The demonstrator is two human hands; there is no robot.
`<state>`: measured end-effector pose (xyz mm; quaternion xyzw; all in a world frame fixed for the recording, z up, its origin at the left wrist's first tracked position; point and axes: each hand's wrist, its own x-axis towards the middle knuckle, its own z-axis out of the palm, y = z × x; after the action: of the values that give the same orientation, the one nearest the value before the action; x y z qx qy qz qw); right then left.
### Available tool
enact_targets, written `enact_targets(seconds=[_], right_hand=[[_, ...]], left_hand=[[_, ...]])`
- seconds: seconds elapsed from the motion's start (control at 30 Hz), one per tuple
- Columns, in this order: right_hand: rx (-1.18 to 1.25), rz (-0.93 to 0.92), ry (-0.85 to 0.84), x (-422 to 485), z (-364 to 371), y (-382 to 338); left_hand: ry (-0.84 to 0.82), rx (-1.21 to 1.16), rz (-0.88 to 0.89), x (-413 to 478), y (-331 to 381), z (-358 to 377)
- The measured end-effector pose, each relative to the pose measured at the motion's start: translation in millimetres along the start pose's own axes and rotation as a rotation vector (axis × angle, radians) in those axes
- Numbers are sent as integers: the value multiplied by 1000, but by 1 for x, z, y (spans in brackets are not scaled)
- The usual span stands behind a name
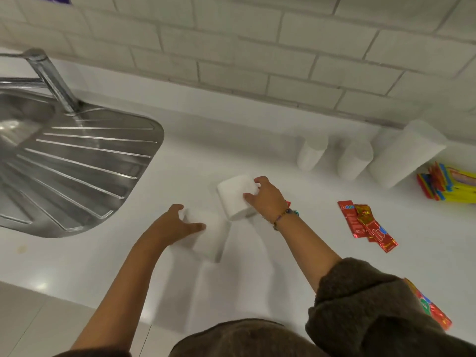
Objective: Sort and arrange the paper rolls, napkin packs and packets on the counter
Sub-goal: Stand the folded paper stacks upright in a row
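My right hand (266, 198) grips a white paper roll (235, 195) at the middle of the white counter (180, 155). My left hand (177, 222) curls around a second white roll (208, 234) just in front and to the left of it. Two small white rolls (311, 153) (354, 159) and a taller roll (404, 153) stand in a row near the wall. Red foil packets (365, 222) lie to the right of my right hand. Colourful napkin packs (448, 185) sit at the far right. Another red packet (430, 307) shows beside my right sleeve.
A steel sink with a ribbed drainboard (77, 163) and a tap (51, 78) fills the left side. A white tiled wall (257, 47) runs behind the counter. The counter's front edge crosses the lower left, above a pale floor.
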<state>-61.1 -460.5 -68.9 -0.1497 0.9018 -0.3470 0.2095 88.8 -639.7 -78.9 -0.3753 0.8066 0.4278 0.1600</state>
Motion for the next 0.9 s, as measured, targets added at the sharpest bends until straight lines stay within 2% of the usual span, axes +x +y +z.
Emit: enact_targets(seconds=[0.13, 0.33, 0.43, 0.5, 0.57, 0.67, 0.8, 0.9], right_hand=[[100, 86, -85, 6, 7, -7], [110, 128, -204, 4, -1, 1], [218, 153, -264, -1, 0, 6], [337, 168, -242, -4, -6, 10], [471, 169, -154, -3, -29, 18], [611, 80, 174, 3, -89, 37], [619, -59, 637, 9, -171, 62], [581, -101, 845, 22, -213, 77]], left_hand=[[-3, -34, -11, -1, 1, 0], [-2, -58, 17, -1, 12, -8], [22, -78, 37, 1, 26, -13], [33, -82, 54, 4, 37, -14], [41, -96, 80, 7, 53, -17], [26, -174, 163, 20, 95, -21], [-46, -341, 341, 34, 170, -8], [61, -501, 454, 44, 235, 21]])
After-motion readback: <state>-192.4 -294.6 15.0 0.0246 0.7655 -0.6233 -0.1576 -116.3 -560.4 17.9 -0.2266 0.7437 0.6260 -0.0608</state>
